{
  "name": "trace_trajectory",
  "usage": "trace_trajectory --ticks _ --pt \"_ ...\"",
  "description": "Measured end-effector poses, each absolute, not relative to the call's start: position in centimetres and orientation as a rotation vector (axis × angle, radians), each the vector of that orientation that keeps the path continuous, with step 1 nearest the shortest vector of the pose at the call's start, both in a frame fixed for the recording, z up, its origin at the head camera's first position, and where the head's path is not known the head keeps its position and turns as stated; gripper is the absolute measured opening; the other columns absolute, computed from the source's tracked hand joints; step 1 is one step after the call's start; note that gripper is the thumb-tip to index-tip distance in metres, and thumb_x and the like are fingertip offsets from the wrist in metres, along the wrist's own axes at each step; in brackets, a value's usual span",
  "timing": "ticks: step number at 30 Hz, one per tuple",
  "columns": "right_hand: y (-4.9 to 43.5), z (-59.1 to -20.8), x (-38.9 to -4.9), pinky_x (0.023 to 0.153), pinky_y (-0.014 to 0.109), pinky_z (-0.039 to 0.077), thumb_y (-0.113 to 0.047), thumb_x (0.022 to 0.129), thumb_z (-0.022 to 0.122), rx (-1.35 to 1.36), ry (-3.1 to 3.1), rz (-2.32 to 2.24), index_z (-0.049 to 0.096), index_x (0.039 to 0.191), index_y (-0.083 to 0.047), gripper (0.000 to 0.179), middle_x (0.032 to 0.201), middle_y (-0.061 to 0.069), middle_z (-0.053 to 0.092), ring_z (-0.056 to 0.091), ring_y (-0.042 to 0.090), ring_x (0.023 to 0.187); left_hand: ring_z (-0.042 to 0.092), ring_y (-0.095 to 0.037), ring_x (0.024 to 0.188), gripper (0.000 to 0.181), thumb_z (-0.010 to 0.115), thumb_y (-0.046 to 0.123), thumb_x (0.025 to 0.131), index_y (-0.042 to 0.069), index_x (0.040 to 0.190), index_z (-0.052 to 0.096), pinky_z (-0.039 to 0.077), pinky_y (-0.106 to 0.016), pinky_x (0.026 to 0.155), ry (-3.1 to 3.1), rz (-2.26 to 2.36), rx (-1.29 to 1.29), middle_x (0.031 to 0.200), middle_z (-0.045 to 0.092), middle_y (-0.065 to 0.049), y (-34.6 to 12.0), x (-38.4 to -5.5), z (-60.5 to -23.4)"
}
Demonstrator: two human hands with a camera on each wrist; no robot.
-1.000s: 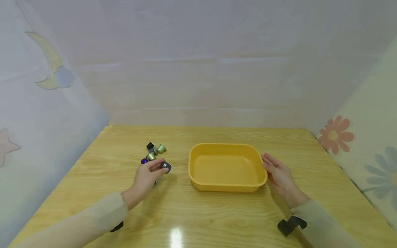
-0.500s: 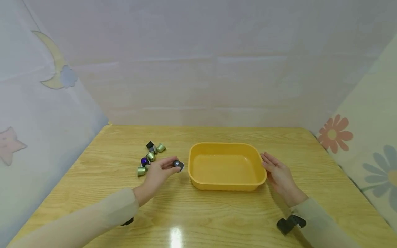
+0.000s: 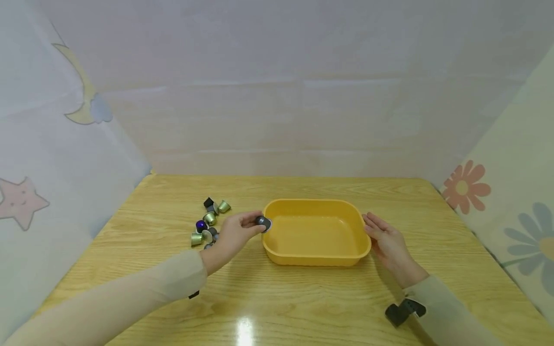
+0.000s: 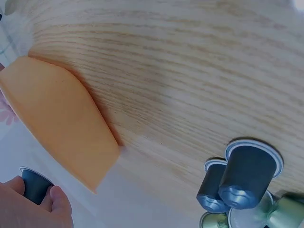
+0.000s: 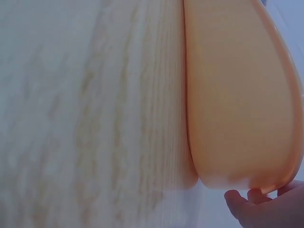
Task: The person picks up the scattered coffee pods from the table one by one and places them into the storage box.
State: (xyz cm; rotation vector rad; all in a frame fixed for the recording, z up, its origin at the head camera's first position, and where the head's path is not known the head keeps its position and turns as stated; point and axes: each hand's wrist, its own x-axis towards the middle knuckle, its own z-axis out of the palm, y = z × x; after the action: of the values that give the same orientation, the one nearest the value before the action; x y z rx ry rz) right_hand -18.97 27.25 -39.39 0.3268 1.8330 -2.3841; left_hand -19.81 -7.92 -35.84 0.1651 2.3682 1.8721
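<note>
The dark capsule (image 3: 263,223) sits at the very tips of the left hand (image 3: 233,235), pinched between thumb and fingers, its pale rim turned towards the tub (image 3: 316,261). From the head it overlaps the tub's left edge; the left wrist view shows it raised past that rim, with a gap between the two. That grip is closed on the capsule. The right hand's (image 3: 391,245) grip is not wrapped round anything: its fingers lie fairly straight against the tub's right end.

The left wrist view shows the tub's outer wall and, across the worktop (image 3: 303,302), two blue-grey capsules (image 4: 249,173) touching each other, partly hidden from the head by the left hand. The head view alone gives the whole loose group, with a purple capsule (image 3: 201,226), a black one (image 3: 209,202) and several green ones (image 3: 209,218). The right wrist view shows the tub's wall close up, fingertips at its far edge.

The left forearm slants in from the lower left, palm side hidden from the head; the right one comes from the lower right, a dark wrist device (image 3: 404,312) below its sleeve (image 3: 446,307).
</note>
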Motion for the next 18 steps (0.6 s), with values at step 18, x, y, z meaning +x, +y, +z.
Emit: trace_trajectory --ticks 18 --pt "27.2 -39.3 -19.0 0.100 0.017 0.040 -0.007 0.103 0.045 0.346 1.849 -2.358 0.014 0.155 -0.005 0.061 0.151 -0.002 0.028 0.046 -0.005 0.123 0.060 -0.032 0.115 0.038 0.067 -0.005 0.088 -0.009 0.126 0.059 0.052 -0.035 0.092 2.444 1.740 0.243 0.123 0.063 -0.020 -5.8 -19.5 -35.6"
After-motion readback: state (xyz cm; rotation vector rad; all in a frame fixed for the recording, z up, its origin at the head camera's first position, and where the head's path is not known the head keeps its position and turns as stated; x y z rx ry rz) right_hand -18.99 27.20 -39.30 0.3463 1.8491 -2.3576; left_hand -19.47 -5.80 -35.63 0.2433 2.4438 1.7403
